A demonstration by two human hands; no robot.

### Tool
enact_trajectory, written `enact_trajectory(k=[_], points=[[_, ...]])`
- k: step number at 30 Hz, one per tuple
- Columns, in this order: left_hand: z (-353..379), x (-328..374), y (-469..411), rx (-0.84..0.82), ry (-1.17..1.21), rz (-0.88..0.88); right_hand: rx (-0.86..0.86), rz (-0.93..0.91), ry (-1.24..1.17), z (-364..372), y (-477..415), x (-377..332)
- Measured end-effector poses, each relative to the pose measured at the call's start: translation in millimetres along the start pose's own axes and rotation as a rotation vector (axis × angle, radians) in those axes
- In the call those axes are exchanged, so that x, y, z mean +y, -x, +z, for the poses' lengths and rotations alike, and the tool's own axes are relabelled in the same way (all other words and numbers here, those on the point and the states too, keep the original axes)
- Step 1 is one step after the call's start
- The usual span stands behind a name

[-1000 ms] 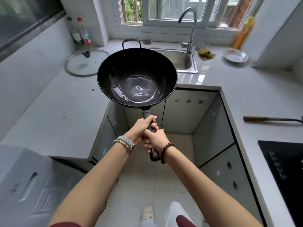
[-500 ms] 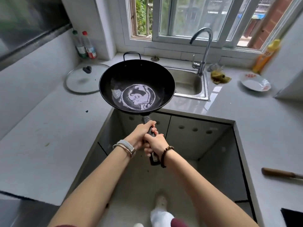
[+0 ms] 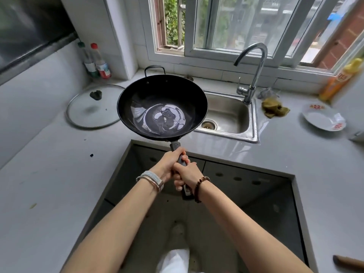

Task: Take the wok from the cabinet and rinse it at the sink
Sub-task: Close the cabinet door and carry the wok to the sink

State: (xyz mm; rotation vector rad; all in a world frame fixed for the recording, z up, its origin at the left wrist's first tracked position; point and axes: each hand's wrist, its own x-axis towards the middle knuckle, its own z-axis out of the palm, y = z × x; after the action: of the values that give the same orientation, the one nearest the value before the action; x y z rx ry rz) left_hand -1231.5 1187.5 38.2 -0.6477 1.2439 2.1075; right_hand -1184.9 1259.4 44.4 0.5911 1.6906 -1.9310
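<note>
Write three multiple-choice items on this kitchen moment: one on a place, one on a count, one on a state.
1. The glass lid lies:
A. in the sink
B. on the counter, left of the wok
C. on the wok

2. Bottles in the left corner:
A. two
B. four
C. none

3. The wok is:
A. resting in the sink
B. on the counter
C. held up by its handle

Answers:
1 B: it lies flat on the counter.
2 A: a green-capped bottle and a red-capped bottle.
3 C: left hand and right hand grip the handle; the sink lies beyond.
</note>
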Motion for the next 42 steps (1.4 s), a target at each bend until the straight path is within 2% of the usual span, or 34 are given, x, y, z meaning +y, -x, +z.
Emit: enact_trajectory(k=[11, 20, 28, 42], points=[[4, 65, -98, 0.063, -0.094, -0.054, -0.009, 0.064, -0.041, -5, -99, -56], [25, 78, -146, 0.036, -0.131, -0.100, 0.041, 0.090, -0.103, -26, -130, -81], [36, 83, -169, 0.038, -0.132, -0.089, 0.051, 0.107, -0.043, -44, -152, -91], [37, 78, -176, 0.066, -0.091, -0.073, -0.035, 0.124, 0.097, -58, -173, -79]])
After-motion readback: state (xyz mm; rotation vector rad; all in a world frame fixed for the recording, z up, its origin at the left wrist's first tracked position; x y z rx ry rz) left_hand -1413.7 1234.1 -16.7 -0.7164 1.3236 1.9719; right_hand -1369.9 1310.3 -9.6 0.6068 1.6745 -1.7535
